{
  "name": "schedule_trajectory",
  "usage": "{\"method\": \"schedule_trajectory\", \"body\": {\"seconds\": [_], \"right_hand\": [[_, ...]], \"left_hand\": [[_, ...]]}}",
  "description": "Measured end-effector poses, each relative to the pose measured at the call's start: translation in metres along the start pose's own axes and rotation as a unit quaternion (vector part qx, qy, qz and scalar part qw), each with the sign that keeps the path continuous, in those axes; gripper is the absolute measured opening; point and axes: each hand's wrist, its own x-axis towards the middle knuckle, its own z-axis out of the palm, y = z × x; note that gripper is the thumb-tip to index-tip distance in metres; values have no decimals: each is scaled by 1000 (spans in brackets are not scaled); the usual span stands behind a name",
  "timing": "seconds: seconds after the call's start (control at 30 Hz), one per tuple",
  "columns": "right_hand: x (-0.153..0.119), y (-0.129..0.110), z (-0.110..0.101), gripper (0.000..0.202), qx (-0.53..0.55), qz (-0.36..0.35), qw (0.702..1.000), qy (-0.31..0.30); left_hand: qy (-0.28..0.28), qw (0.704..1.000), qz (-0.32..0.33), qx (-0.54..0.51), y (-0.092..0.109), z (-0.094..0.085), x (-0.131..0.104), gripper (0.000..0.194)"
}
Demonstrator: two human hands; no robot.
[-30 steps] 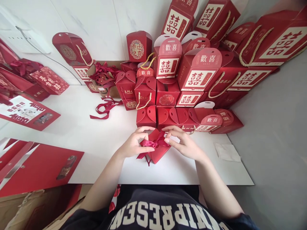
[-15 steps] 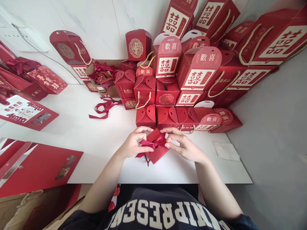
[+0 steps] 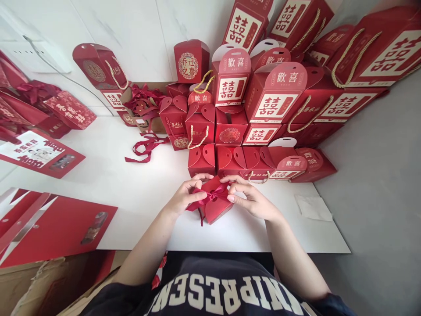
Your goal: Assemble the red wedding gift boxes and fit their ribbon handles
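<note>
A small red gift box [image 3: 215, 213] sits tilted at an angle on the white table in front of me. Across its top runs a crimson ribbon [image 3: 213, 194], tied in a bow with a knot in the middle. My left hand [image 3: 186, 195] pinches the bow's left side between thumb and forefinger. On the other side, my right hand [image 3: 249, 196] has its thumb and fingers closed on the bow's right loop, partly hiding it. A thin dark red cord hangs at the box's left corner.
Stacked red gift boxes [image 3: 232, 159] stand just beyond my hands, up to the right wall. A loose ribbon [image 3: 144, 148] lies left of them, before a cardboard box [image 3: 154, 124] of ribbons. Flat red bags [image 3: 66, 228] lie at left; a white tissue [image 3: 314, 207] lies right.
My left thumb and forefinger have drawn together on the bow's left side. The gift box has turned slightly, and the whole view has shifted a little.
</note>
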Motion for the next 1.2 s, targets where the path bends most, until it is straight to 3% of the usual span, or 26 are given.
{"method": "schedule_trajectory", "body": {"seconds": [0.17, 0.37, 0.53, 0.67, 0.77, 0.83, 0.97, 1.2], "right_hand": [[-5, -1, -3, 26, 24, 6, 999, 22], [-2, -5, -3, 22, -14, -12, 998, 60], [9, -12, -1, 24, -95, -45, 994, 33], [17, -20, -1, 10, -140, -29, 990, 10], [20, -25, -1, 12, -130, -22, 991, 11], [21, -27, -1, 12, -111, -28, 993, 18], [21, -29, 1, 10, -96, -39, 993, 48], [16, -31, 7, 13, -73, 13, 993, 92]], "left_hand": [[-33, 997, 43, 50, 5, -6, -4, 41], [-32, 978, 68, 192, 19, -2, -6, 33], [-29, 959, 75, 271, 30, 2, -7, 33], [-25, 953, 83, 289, 33, 6, -8, 31], [7, 946, 93, 311, 37, 12, -10, 25], [29, 928, 99, 359, 41, 17, -11, 24], [38, 889, 91, 448, 46, 25, -10, 5], [37, 889, 76, 449, 43, 31, -7, 5]]}}
